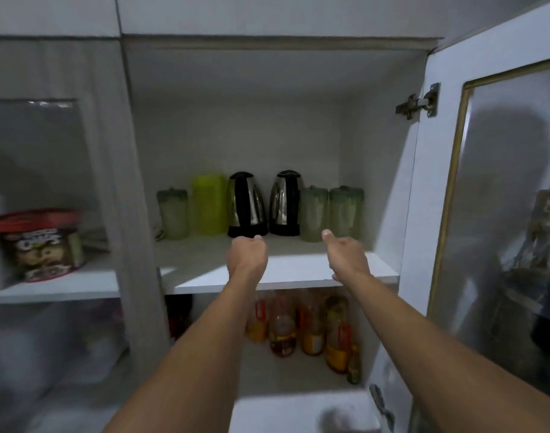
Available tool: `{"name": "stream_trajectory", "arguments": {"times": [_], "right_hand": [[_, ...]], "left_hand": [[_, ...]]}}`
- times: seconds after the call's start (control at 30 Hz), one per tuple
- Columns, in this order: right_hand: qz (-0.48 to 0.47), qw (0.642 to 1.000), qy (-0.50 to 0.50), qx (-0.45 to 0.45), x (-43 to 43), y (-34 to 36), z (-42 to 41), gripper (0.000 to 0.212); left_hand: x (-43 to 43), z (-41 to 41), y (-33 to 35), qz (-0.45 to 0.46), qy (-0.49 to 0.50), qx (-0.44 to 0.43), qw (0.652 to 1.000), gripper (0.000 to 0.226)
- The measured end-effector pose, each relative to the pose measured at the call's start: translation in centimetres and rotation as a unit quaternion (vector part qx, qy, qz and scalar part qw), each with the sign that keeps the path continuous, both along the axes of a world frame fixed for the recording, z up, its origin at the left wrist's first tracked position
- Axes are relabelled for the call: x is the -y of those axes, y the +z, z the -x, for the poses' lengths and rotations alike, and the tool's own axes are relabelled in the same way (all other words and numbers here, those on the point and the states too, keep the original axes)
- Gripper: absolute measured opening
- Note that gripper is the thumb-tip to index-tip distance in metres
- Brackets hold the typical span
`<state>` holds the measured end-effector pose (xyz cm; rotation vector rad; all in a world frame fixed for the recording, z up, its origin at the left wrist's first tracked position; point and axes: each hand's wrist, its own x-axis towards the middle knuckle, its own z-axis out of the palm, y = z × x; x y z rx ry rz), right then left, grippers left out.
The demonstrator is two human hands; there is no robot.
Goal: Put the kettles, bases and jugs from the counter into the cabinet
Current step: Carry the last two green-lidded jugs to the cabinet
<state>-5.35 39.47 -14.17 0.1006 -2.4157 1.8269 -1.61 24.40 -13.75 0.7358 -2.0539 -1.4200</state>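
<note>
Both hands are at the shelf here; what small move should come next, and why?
Probably draw both hands back out: the left hand and right hand seem to hold nothing, and the left kettle, right kettle and jugs already stand on the shelf.

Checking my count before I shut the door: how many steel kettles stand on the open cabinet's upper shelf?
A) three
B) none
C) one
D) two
D: the left kettle and the right kettle stand side by side at the back of the shelf.
</note>
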Motion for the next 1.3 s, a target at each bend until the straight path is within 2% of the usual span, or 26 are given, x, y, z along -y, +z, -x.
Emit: {"name": "stream_trajectory", "arguments": {"times": [0.07,0.3,0.5,0.7,0.83,1.0,1.13,1.3], "right_hand": [[0.021,0.999,0.033,-0.021,1.2,1.4,-2.8,0.056],[0.013,0.982,0.181,-0.045,7.1,2.4,-15.2,0.049],[-0.005,0.951,0.309,0.003,12.6,0.1,-27.8,0.046],[-0.011,0.894,0.448,-0.004,18.5,-1.0,-44.5,0.039],[-0.006,0.854,0.521,-0.002,22.9,-2.5,-55.7,0.040],[-0.056,0.800,0.598,-0.001,27.6,-5.7,-68.8,0.036],[-0.108,0.780,0.616,-0.009,31.2,-9.4,-74.7,0.035],[-0.174,0.776,0.606,-0.011,36.9,-14.4,-76.4,0.035]], "left_hand": [[1.1,-3.9,1.3,0.021,0.039,-0.010,0.999,0.038],[3.1,-18.6,2.2,0.061,0.181,-0.006,0.982,0.040],[4.7,-34.6,0.6,0.072,0.275,0.012,0.959,0.035],[9.3,-53.9,-1.1,0.037,0.430,0.043,0.901,0.037],[12.2,-65.8,-3.0,0.023,0.488,0.063,0.870,0.037],[15.2,-79.3,-5.7,-0.017,0.560,0.105,0.821,0.036],[17.8,-85.4,-8.3,-0.034,0.577,0.137,0.804,0.033],[23.6,-86.9,-13.5,-0.088,0.566,0.151,0.806,0.035]]}}
